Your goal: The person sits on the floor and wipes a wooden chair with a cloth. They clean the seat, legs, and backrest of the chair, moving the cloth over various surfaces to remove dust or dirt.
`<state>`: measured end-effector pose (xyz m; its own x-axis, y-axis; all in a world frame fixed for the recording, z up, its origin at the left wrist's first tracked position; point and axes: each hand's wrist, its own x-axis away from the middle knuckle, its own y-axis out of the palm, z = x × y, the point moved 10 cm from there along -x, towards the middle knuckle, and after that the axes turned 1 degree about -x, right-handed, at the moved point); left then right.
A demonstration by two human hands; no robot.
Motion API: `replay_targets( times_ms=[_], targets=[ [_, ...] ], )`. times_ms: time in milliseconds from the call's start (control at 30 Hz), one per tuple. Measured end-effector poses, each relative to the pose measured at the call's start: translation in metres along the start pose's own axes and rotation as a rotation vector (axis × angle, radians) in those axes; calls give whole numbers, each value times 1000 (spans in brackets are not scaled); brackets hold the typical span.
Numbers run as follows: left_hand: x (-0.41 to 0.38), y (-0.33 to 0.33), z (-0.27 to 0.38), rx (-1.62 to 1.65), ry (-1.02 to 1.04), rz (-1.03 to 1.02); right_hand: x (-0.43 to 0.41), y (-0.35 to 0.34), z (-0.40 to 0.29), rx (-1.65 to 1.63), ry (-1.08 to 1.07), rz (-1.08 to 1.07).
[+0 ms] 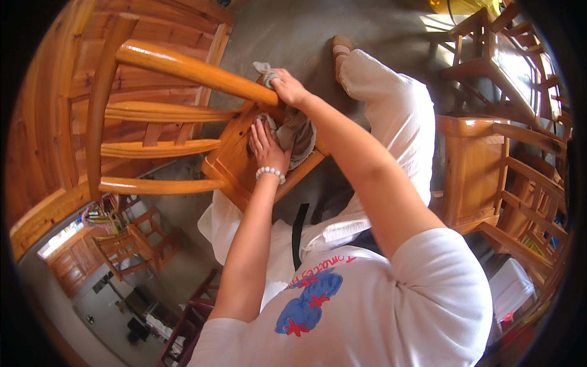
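Note:
A wooden chair (229,147) with a varnished slatted back is tipped at an angle before me. My left hand (270,149), wearing a ring and a white bead bracelet, presses a grey-brown cloth (298,133) against the chair seat. Its fingers lie extended on the fabric. Higher up, my right hand (288,87) grips a bunched part of cloth at the end of the thick top rail (197,71). A loose cloth tip sticks out past its fingers. My right forearm hides some of the seat and cloth.
Wooden panelling (146,82) rises close behind the chair back. To my right stands another wooden chair (477,169), with more wooden furniture (500,69) beyond it. A further wooden chair (142,238) is at the lower left. Below us is a grey floor (289,32).

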<state>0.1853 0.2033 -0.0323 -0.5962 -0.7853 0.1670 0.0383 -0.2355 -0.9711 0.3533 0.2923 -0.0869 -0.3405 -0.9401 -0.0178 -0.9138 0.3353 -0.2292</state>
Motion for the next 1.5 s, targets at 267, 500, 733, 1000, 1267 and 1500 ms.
replay_targets(
  times_ms=[267,500,733,1000,1267,1500],
  targets=[
    [4,0,-13,-48,-74,-42,169,-38,-50,633,170,-97],
    [46,12,-3,57,-73,-40,86,-11,-49,548,-133,-31],
    [147,-10,-40,101,-147,161,156,-24,-60,773,-53,17],
    [201,-41,-119,134,-590,444,183,-28,-112,697,-68,-253],
    [189,19,-197,369,-1042,385,236,152,-91,1076,-399,-820],
    [154,88,-303,1503,-1161,438,221,228,-93,1166,-430,-1025]
  ],
)
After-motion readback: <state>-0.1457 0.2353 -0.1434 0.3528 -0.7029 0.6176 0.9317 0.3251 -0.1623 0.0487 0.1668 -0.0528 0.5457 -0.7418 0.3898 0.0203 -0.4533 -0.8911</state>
